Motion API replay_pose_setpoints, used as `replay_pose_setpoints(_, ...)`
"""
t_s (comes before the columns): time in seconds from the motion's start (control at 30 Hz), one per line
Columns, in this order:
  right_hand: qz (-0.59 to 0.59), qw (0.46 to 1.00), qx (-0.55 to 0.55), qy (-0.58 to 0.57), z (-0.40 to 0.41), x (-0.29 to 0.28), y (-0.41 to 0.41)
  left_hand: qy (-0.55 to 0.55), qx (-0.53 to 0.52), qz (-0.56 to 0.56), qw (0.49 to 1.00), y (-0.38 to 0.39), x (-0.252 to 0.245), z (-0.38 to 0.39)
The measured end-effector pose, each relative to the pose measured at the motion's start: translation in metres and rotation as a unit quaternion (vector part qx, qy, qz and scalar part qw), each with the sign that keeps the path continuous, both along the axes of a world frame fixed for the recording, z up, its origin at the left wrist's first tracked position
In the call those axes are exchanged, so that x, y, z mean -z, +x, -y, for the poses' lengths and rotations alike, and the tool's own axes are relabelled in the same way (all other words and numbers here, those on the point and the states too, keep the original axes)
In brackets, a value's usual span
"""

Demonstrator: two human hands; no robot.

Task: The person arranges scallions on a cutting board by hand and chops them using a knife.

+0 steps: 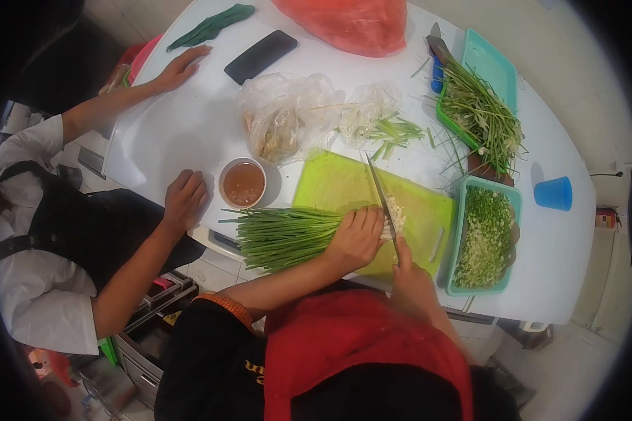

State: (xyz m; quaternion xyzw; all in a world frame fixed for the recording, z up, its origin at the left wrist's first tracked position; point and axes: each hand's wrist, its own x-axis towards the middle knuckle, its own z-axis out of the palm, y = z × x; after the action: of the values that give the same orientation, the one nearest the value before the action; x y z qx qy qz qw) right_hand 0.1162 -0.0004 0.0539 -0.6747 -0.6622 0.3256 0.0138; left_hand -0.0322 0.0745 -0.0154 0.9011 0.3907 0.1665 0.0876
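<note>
My left hand presses down on a bundle of green scallions or garlic chives, near its pale right end. The long green ends spread out to the left over the edge of a yellow-green cutting board. In my right hand is a kitchen knife, its blade pointing away from me, right beside my left fingers. Small chopped white pieces lie along the blade's right side. A thin pale stick-like object rests on the board's right part.
To the right stand a turquoise tray of chopped greens, a blue cup and a green tray heaped with stalks. Left are a bowl of brown liquid, plastic bags, a phone and a co-worker's hands.
</note>
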Motion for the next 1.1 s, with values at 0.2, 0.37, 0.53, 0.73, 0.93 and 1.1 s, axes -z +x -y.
replay_pose_setpoints(0.2, -0.042, 0.993, 0.009, 0.113, -0.01, 0.043, -0.003, 0.003, -0.001, 0.003, 1.0, 0.001, 0.002, 0.0)
replay_pose_setpoints(0.37, -0.021, 0.993, 0.008, 0.114, -0.021, 0.049, -0.003, 0.013, -0.003, 0.008, 1.0, 0.001, -0.003, 0.0)
replay_pose_setpoints(0.53, -0.074, 0.995, 0.016, 0.063, -0.033, 0.017, 0.001, 0.001, -0.007, 0.019, 1.0, 0.001, -0.006, 0.004)
replay_pose_setpoints(0.73, -0.041, 0.998, -0.037, -0.029, -0.038, -0.065, 0.009, 0.014, -0.021, 0.0, 1.0, 0.001, 0.0, 0.008)
replay_pose_setpoints(0.93, -0.024, 0.998, 0.002, -0.053, -0.018, -0.071, -0.004, 0.02, -0.05, -0.015, 0.998, 0.002, -0.004, 0.01)
replay_pose_setpoints(1.1, -0.062, 0.998, -0.008, -0.001, -0.01, -0.039, -0.003, 0.033, -0.035, -0.01, 0.999, -0.001, 0.003, 0.008)
